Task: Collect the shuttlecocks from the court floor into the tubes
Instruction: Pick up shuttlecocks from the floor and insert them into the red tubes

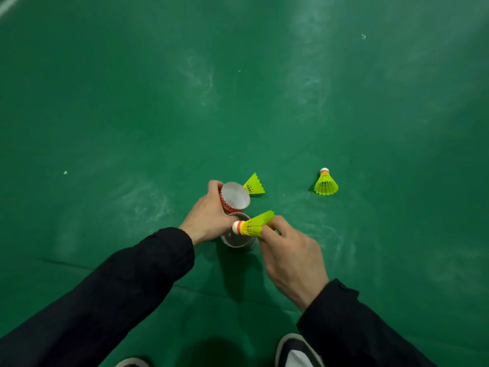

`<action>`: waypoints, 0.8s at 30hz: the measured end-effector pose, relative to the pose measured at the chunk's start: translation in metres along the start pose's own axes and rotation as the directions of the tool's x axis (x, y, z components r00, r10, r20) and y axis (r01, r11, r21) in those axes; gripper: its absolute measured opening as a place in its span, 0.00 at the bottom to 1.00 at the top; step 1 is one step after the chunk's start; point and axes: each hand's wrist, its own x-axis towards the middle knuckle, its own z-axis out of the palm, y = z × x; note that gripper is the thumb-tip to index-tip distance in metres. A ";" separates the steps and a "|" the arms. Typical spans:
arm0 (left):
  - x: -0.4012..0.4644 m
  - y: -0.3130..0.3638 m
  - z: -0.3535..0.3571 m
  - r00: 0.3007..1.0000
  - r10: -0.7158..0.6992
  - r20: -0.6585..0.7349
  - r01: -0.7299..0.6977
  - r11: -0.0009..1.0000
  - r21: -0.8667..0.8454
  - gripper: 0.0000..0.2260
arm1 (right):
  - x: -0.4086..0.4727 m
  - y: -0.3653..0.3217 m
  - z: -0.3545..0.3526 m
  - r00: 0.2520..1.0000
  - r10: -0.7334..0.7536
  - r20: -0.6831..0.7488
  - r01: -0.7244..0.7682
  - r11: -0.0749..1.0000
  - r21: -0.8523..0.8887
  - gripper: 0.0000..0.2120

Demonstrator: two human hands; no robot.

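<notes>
Two tubes stand together on the green court floor. My left hand (209, 215) grips both: a red-rimmed tube (235, 196) with a white inside, and nearer me a white tube (236, 242) with its mouth open. My right hand (288, 255) pinches a yellow shuttlecock (252, 225) by its skirt, cork end pointing left, right over the white tube's mouth. A second yellow shuttlecock (254, 184) lies on the floor just behind the red-rimmed tube, partly hidden by it. A third yellow shuttlecock (326, 182) stands on its skirt farther right.
The green court floor (238, 102) spreads out in all directions, with a white line (8, 5) at the far left corner. My shoes (296, 350) show at the bottom edge, close to the tubes.
</notes>
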 end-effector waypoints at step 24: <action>-0.022 -0.006 0.028 0.970 0.190 0.149 -0.161 0.970 -0.184 0.30 | -0.010 -0.008 -0.012 0.934 -0.085 0.347 0.131 0.985 -0.112 0.21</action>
